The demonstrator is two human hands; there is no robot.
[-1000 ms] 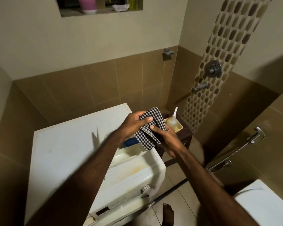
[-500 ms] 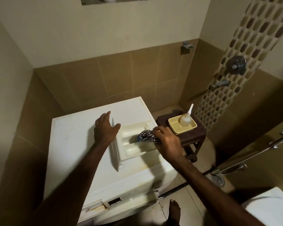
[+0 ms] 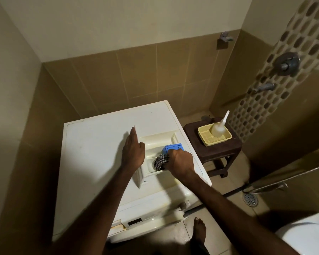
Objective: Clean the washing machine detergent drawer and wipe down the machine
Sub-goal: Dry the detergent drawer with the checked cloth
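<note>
A white detergent drawer (image 3: 155,142) lies on top of the white washing machine (image 3: 96,144), with a blue insert (image 3: 173,147) at its right side. My left hand (image 3: 133,153) rests flat with straight fingers on the drawer's left edge. My right hand (image 3: 180,161) grips a black-and-white checked cloth (image 3: 160,161) and pushes it into the near compartment of the drawer, just below the blue insert.
A dark wooden stool (image 3: 212,146) right of the machine bears a yellow tray (image 3: 215,138) with a pale nozzle bottle (image 3: 218,128). A floor drain (image 3: 250,199), a hose (image 3: 287,177) and a white toilet (image 3: 307,234) lie at right. My bare foot (image 3: 199,230) stands by the machine's front.
Both hands came down from holding the cloth in the air. My left hand settled on the drawer's edge, and my right hand moved the cloth deeper into the near compartment, baring the blue insert.
</note>
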